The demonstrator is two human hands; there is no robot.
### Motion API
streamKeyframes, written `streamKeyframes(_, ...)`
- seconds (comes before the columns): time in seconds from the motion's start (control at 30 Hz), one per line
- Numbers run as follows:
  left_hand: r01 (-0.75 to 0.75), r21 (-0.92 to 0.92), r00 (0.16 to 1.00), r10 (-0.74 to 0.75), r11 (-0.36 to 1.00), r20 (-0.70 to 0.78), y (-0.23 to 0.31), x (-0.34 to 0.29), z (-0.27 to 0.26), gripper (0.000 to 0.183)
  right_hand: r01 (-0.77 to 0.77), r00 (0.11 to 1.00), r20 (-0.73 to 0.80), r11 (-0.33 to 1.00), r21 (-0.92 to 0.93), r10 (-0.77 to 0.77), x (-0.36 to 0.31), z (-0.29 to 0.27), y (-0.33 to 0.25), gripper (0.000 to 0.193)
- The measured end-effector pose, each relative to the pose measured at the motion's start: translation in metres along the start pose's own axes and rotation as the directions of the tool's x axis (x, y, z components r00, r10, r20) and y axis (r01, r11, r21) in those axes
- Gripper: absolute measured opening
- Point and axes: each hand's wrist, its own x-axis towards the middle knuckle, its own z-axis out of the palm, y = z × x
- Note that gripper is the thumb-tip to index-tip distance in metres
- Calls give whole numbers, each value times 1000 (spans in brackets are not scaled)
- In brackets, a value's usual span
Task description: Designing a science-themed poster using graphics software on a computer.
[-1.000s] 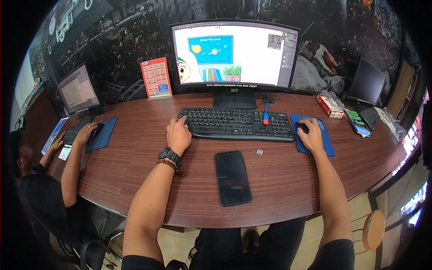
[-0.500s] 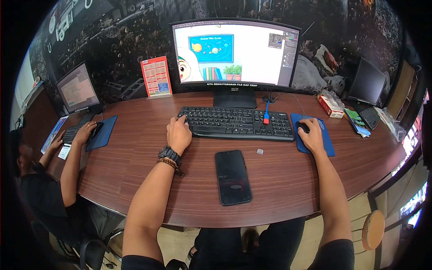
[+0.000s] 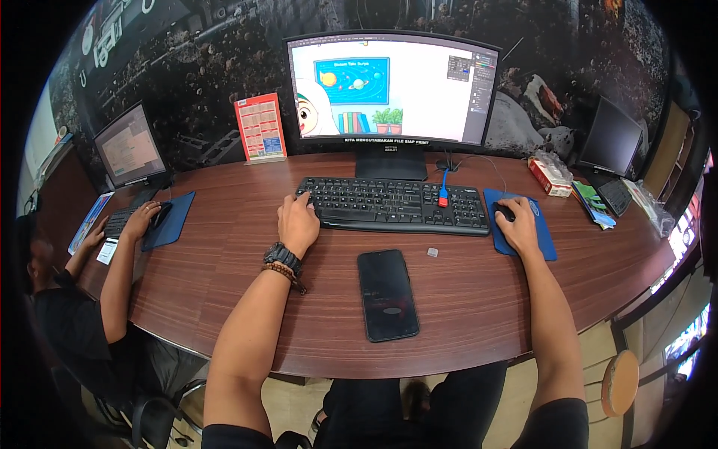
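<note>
Left hand (image 3: 298,222): loosely curled, gripping nothing, touching the keyboard's (image 3: 385,203) left end.
Keyboard: on the brown surface (image 3: 464,314), between both hands.
Phone (image 3: 389,295): flat, nearside of the keyboard.
Right hand (image 3: 519,222): wrapped loosely around the mouse (image 3: 505,212), on a blue pad (image 3: 544,243).

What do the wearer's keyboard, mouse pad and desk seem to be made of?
Keyboard: probably black plastic, satin; molded keys, faint edge sheen. Mouse pad: perhaps blue cloth, dull; almost no shine. Desk: brown wood or laminate, satin; streaky grain, soft reflections.
</note>
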Motion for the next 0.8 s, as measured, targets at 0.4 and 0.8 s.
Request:
streamKeyframes(0.4,14,-8,1000,-13,1000,17,4,-1,-2,38,4,1000,-4,1000,-1,-4,1,1,3,32)
streamKeyframes(0.8,11,-15,1000,-11,1000,13,3,1,-1,36,4,1000,9,1000,-1,-4,0,-1,0,32)
